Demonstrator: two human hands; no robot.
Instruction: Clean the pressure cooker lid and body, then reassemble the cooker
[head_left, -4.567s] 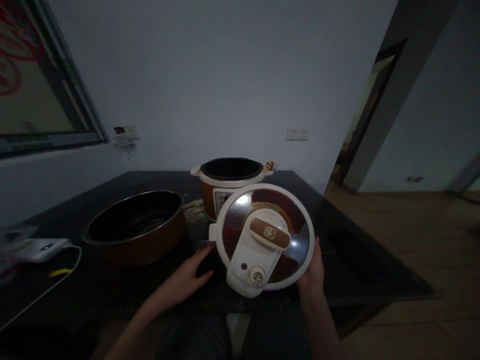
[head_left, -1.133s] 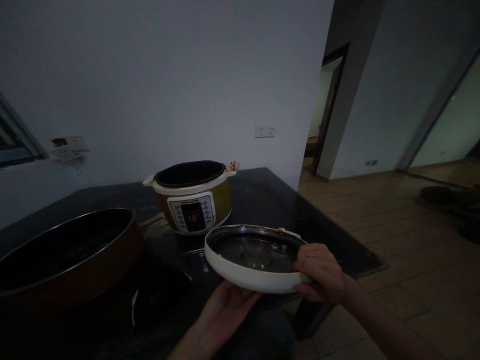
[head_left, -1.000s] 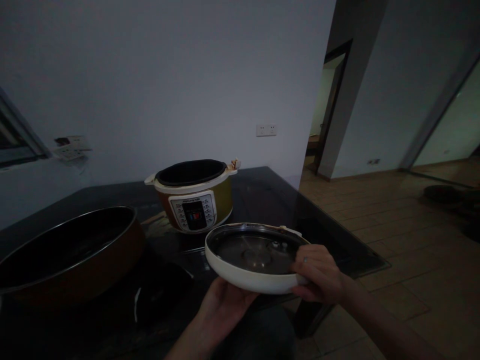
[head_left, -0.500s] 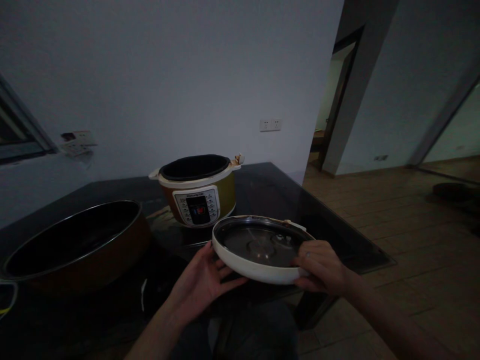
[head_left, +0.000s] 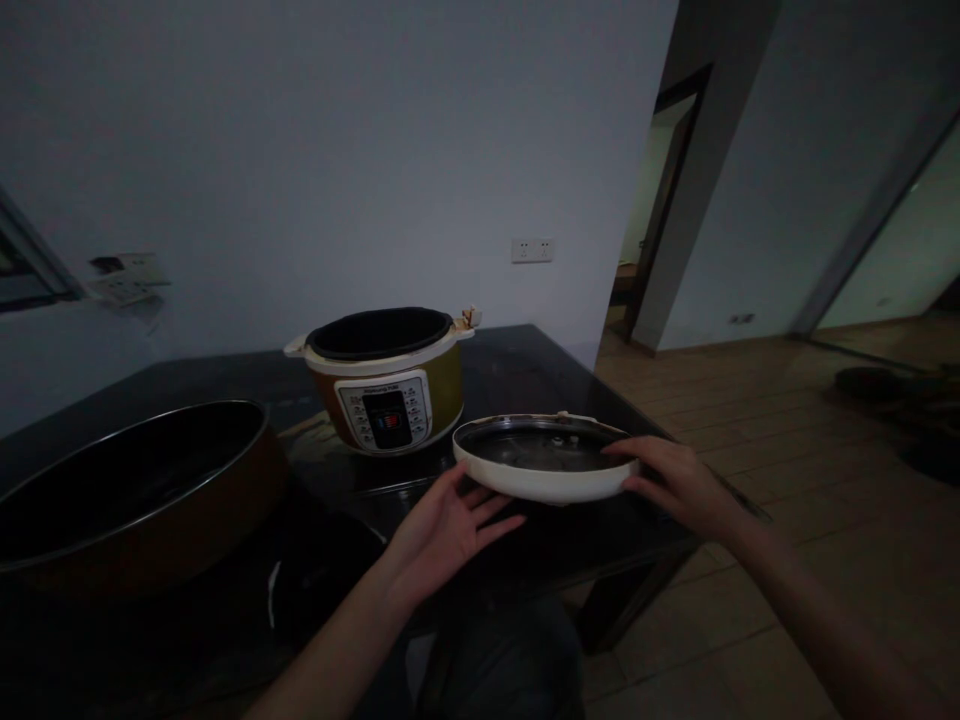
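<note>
- We've shifted the lid (head_left: 551,485) far and right; in this gloom, the desk (head_left: 532,372) may be bearing it.
- Our right hand (head_left: 682,485) pinches it; our left hand (head_left: 439,535) spreads loosely beside.

Beyond my left hand (head_left: 442,530), the cooker (head_left: 448,385)'s panel (head_left: 349,388) carries blurred lettering (head_left: 381,390), apparently "Joyoung"; I cannot read its smaller labels (head_left: 412,408).

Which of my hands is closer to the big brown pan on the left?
Left. Your left hand is at the left edge of the lid, right of the pan; your right hand, at the lid's right edge, is farther.
</note>
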